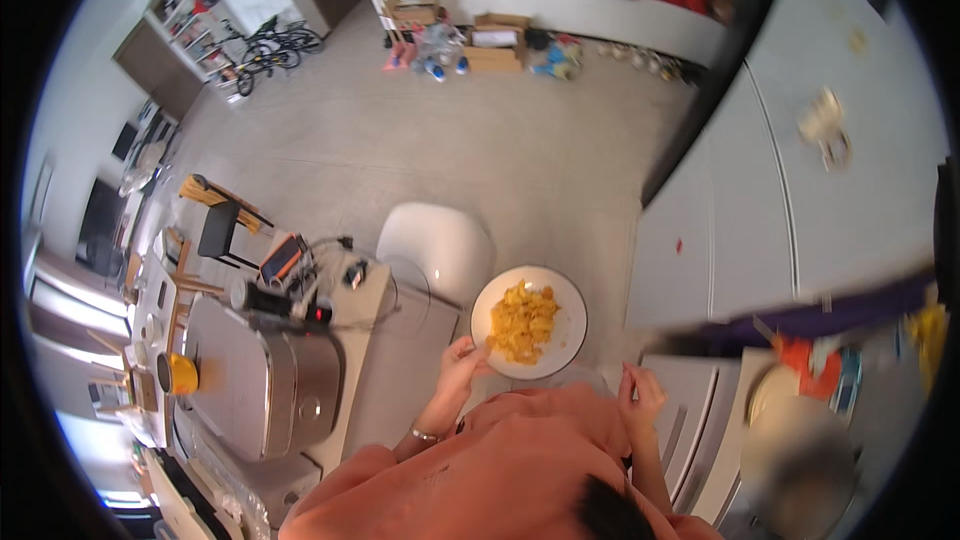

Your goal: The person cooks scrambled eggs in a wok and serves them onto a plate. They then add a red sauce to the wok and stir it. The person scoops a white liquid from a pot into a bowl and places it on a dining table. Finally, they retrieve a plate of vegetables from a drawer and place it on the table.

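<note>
My left hand [459,375] grips the near-left rim of a round white plate [566,337] with a dark edge. A heap of yellow cooked food, which looks like scrambled egg [521,319], lies on it. The plate is held in front of my body, above the floor. My right hand [643,396] is in the air to the right of the plate, apart from it. Its fingers are loosely curled, with a gap by the thumb and nothing visible in them.
At left, a countertop [369,349] bears a large boxy appliance [300,382], a yellow cup [178,373] and cables. A white chair [435,244] stands beyond the plate. Tall pale cabinet doors [712,225] rise at right, above a counter with a blurred round pot or lid [795,450].
</note>
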Demonstrator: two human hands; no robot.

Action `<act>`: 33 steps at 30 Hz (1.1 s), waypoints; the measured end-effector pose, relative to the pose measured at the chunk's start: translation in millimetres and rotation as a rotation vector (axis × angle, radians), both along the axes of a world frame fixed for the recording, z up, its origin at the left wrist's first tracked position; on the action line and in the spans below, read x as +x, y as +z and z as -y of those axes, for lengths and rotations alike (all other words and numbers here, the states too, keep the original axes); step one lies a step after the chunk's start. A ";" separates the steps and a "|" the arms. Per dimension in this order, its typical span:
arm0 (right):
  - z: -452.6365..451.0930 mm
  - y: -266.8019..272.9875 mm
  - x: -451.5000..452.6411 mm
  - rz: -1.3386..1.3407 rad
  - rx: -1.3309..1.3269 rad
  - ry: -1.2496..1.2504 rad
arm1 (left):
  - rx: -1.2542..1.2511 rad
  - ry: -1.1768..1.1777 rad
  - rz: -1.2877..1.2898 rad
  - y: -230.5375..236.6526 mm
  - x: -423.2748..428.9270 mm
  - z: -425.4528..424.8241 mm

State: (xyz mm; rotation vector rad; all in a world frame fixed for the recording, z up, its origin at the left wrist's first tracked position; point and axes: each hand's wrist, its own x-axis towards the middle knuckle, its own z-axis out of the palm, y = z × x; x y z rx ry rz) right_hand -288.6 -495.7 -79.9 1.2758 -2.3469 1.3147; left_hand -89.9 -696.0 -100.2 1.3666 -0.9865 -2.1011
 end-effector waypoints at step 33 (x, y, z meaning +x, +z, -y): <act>1083.8 -15.5 -2.7 0.705 1.022 1.622 | 0.042 1.337 0.014 8.4 -40.5 694.3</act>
